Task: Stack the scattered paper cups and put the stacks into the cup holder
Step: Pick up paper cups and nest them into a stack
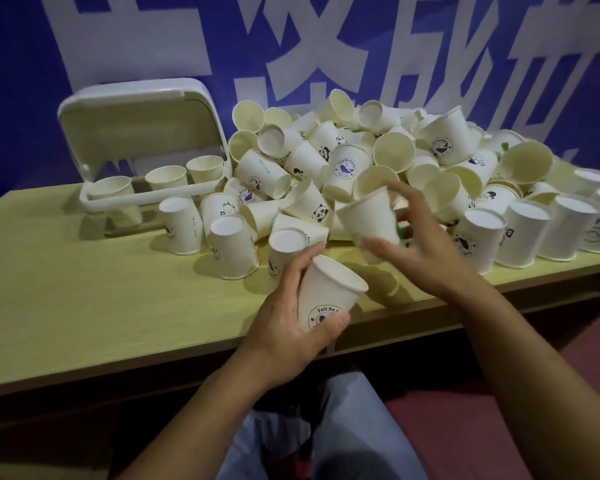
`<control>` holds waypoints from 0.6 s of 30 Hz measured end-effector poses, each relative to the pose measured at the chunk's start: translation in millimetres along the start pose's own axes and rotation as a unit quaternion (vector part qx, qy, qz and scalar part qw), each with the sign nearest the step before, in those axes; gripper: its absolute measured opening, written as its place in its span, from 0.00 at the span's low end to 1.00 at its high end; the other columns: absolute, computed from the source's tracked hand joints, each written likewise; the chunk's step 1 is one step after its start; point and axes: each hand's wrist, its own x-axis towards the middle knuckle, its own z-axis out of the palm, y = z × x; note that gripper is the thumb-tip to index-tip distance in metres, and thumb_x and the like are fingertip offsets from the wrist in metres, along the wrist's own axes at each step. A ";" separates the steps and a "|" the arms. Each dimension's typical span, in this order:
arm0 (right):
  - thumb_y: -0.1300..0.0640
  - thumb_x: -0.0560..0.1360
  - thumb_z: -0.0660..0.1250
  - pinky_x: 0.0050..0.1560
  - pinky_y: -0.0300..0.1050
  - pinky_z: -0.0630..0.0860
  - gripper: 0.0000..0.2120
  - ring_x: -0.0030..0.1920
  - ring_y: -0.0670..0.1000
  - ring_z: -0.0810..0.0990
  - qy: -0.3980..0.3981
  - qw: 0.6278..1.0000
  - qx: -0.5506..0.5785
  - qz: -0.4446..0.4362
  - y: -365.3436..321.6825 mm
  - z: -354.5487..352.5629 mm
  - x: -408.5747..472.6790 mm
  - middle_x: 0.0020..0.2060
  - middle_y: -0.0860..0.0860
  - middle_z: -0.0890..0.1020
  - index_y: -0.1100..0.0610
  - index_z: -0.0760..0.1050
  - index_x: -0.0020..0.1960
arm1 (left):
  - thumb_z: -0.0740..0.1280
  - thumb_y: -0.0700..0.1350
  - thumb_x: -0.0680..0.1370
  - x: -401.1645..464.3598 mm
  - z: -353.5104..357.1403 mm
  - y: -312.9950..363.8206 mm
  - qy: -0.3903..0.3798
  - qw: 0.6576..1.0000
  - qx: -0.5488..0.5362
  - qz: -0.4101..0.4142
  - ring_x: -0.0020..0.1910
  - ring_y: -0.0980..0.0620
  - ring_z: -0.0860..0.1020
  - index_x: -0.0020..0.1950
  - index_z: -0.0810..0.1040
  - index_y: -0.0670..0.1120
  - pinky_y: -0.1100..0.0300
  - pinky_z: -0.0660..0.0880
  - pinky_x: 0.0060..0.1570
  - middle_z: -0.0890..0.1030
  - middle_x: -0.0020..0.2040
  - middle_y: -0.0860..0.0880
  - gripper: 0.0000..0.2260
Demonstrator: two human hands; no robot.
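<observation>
Early stage. White plastic cup holder [146,157], lid up, carries three stacks — a large heap of white paper cups [361,161] remains. Left hand [284,327] grips one printed cup [326,292]; right hand [416,244], fingers spread, clasps another [368,216].

Each hand grips one paper cup [328,296].
</observation>
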 end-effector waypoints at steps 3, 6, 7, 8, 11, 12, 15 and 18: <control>0.43 0.70 0.74 0.50 0.46 0.81 0.36 0.51 0.46 0.83 0.073 0.983 0.167 0.008 -23.6 8.9 -9.1 0.57 0.48 0.78 0.36 0.59 0.72 | 0.70 0.64 0.68 -0.9 1.5 0.4 0.009 1.000 0.020 0.006 0.59 0.57 0.77 0.71 0.55 0.78 0.54 0.79 0.55 0.73 0.67 0.59 0.37; 0.43 0.68 0.75 0.49 0.44 0.81 0.36 0.52 0.46 0.84 0.042 0.970 0.238 0.000 -42.0 32.7 -19.4 0.58 0.52 0.80 0.37 0.61 0.71 | 0.71 0.62 0.68 -3.8 0.0 3.8 0.043 0.999 0.003 0.014 0.59 0.64 0.77 0.72 0.51 0.79 0.66 0.77 0.52 0.72 0.65 0.71 0.40; 0.40 0.67 0.74 0.50 0.43 0.81 0.35 0.53 0.46 0.83 0.027 0.971 0.236 -0.002 -44.2 42.8 -22.4 0.57 0.51 0.80 0.35 0.62 0.69 | 0.71 0.62 0.68 -4.3 -2.0 4.3 0.059 0.998 -0.005 0.017 0.57 0.64 0.79 0.72 0.50 0.79 0.65 0.78 0.50 0.73 0.64 0.73 0.41; 0.37 0.66 0.72 0.51 0.42 0.80 0.32 0.53 0.45 0.83 0.016 0.973 0.230 0.000 -44.9 53.4 -25.0 0.56 0.49 0.80 0.32 0.64 0.67 | 0.71 0.61 0.68 -4.7 -4.8 4.3 0.077 0.997 -0.014 0.020 0.57 0.62 0.80 0.72 0.49 0.79 0.60 0.80 0.51 0.73 0.64 0.72 0.42; 0.36 0.71 0.65 0.52 0.46 0.79 0.22 0.55 0.43 0.80 0.013 0.978 0.208 -0.004 -41.3 79.2 -31.6 0.54 0.43 0.81 0.32 0.72 0.64 | 0.72 0.57 0.68 -6.6 -18.7 1.2 0.131 0.990 -0.040 0.032 0.62 0.56 0.79 0.74 0.49 0.76 0.47 0.81 0.56 0.72 0.68 0.70 0.44; 0.37 0.74 0.64 0.53 0.47 0.79 0.18 0.56 0.43 0.80 0.022 0.980 0.198 -0.008 -40.7 83.5 -32.3 0.55 0.41 0.81 0.33 0.75 0.63 | 0.73 0.57 0.68 -7.7 -25.3 -1.0 0.145 0.988 -0.042 0.033 0.63 0.56 0.79 0.74 0.50 0.77 0.46 0.81 0.55 0.70 0.68 0.74 0.43; 0.49 0.80 0.66 0.49 0.38 0.76 0.10 0.56 0.40 0.77 0.045 0.990 0.132 -0.026 -37.7 85.2 -24.4 0.57 0.41 0.79 0.36 0.79 0.58 | 0.73 0.56 0.66 -10.5 -43.9 -10.1 0.158 0.986 -0.035 0.033 0.62 0.56 0.79 0.72 0.54 0.78 0.51 0.81 0.55 0.71 0.67 0.73 0.41; 0.51 0.80 0.66 0.45 0.33 0.74 0.13 0.56 0.41 0.76 0.034 0.997 0.056 -0.035 -35.9 84.5 -10.4 0.58 0.40 0.75 0.36 0.77 0.60 | 0.73 0.56 0.66 -11.9 -56.7 -18.8 0.147 0.988 -0.011 0.040 0.67 0.61 0.74 0.72 0.54 0.77 0.61 0.77 0.60 0.67 0.70 0.73 0.42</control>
